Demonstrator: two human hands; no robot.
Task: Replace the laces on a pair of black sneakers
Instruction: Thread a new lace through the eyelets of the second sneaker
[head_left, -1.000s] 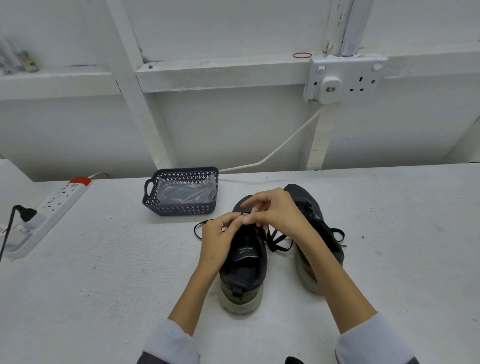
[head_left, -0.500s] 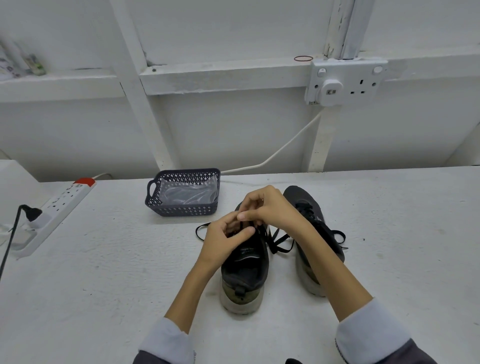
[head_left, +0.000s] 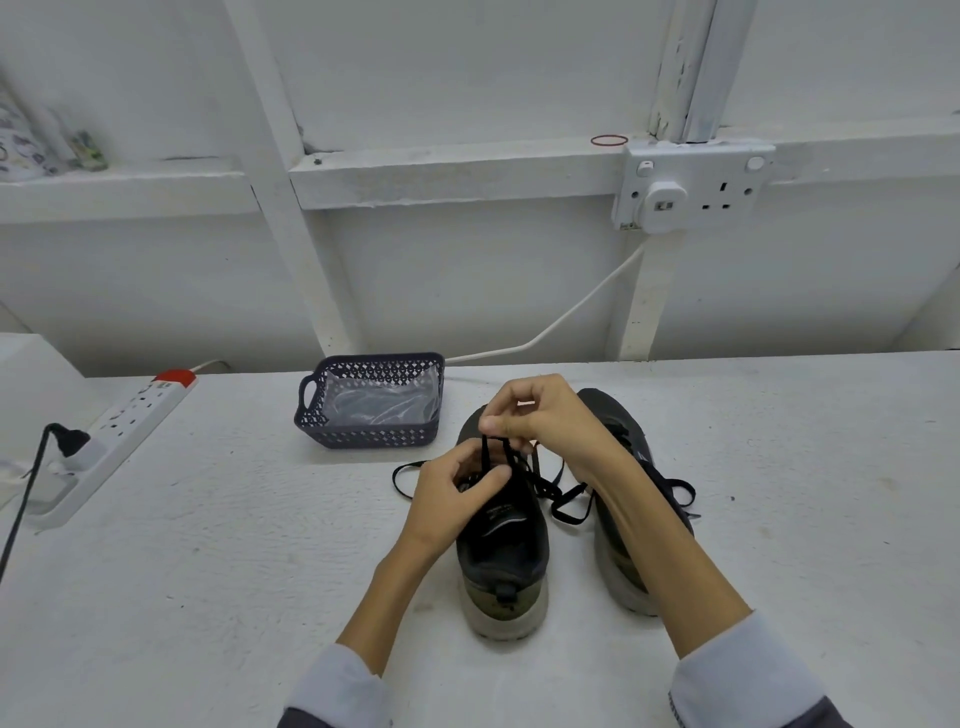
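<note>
A black near shoe (head_left: 501, 551) stood mid-table, heel toward the viewer, toe pointing away. Its flat black lace (head_left: 570, 498) was half loosened, loose loops spilling to both sides of the shoe. The right hand (head_left: 540, 415) pinched a strand between thumb and fingertip and held it taut above the eyelets, likely to draw it out. The left hand (head_left: 452, 499) was curled on the shoe's upper beside the eyelets, thumb pressing down, probably steadying the shoe against the pull. The other shoe (head_left: 636, 457) sat just beside it on the right, partly hidden by the right forearm and apparently laced. A dark basket (head_left: 363, 439) holding clear plastic waited nearby, behind and to the left, perhaps with new laces. All rested on a white table (head_left: 208, 571).
</note>
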